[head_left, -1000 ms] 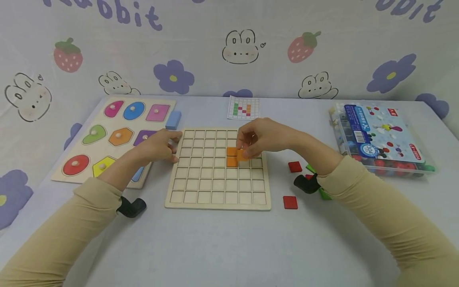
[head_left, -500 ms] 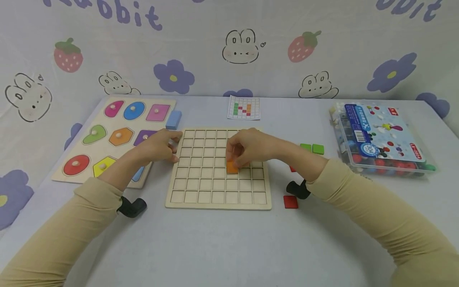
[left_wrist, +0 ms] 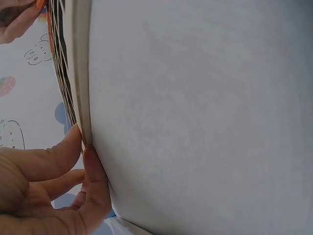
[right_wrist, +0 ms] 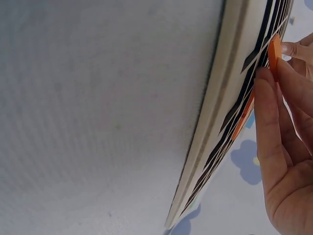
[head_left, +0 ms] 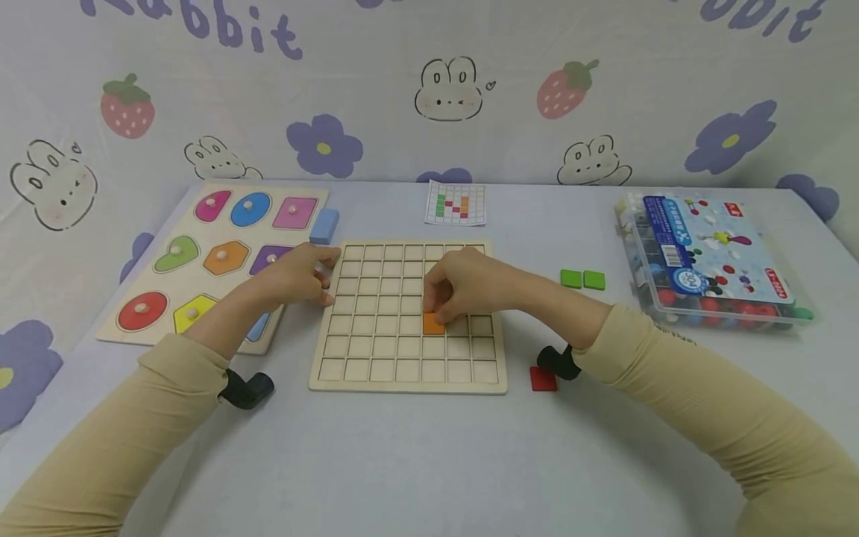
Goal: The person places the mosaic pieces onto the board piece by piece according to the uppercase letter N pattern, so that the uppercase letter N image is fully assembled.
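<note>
My right hand [head_left: 476,285] pinches an orange square tile [head_left: 433,324] between thumb and fingers over the wooden grid board [head_left: 376,386]. In the right wrist view this tile [right_wrist: 274,51] stands tilted at the grid, and more orange [right_wrist: 243,117] lies in the cells beyond it; from the head view my hand hides those cells. The fingertips of my left hand [head_left: 295,276] touch the board's left edge, thumb and forefinger apart. The left wrist view has the thumb [left_wrist: 58,156] and a finger against that edge.
Two green tiles [head_left: 582,279] and a red tile [head_left: 543,379] lie right of the board. Behind it is a small pattern card [head_left: 455,203]. A knobbed shape puzzle [head_left: 251,227] and blue block [head_left: 325,226] are left, a clear case of beads [head_left: 721,253] far right.
My right hand has carried the orange tile toward me and slightly left, down to the grid below the other orange tiles. The left hand stays at the board's edge.
</note>
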A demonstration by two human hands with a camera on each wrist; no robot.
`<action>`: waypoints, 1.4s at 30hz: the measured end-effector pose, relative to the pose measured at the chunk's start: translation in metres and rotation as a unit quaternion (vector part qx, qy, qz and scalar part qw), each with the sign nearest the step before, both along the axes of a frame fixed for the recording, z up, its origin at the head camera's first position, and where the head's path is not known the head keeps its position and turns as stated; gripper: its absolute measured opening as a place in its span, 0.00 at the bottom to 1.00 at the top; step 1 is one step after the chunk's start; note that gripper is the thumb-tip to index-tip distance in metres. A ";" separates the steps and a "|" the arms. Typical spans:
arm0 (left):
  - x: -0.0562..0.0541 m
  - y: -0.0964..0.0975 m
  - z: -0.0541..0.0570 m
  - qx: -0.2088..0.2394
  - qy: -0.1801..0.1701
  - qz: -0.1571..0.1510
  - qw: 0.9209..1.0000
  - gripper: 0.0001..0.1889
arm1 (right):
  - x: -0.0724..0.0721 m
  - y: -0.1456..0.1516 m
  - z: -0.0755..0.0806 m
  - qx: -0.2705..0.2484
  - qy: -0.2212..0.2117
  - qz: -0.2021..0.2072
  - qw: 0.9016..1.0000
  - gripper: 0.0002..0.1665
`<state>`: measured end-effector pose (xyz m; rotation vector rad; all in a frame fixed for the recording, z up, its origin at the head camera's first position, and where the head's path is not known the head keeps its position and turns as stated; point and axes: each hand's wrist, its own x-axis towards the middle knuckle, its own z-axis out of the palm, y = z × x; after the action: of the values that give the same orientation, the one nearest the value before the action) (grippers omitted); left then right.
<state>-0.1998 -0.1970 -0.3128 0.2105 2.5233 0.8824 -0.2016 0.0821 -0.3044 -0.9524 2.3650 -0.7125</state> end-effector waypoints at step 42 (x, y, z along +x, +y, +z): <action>0.002 0.001 0.001 -0.001 0.001 -0.001 1.000 0.43 | -0.003 0.060 0.019 0.042 0.037 -0.049 0.997 0.07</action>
<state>-0.1982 -0.1960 -0.3120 0.2135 2.5253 0.8799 -0.2046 0.1423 -0.2859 -0.8455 2.5013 -0.6193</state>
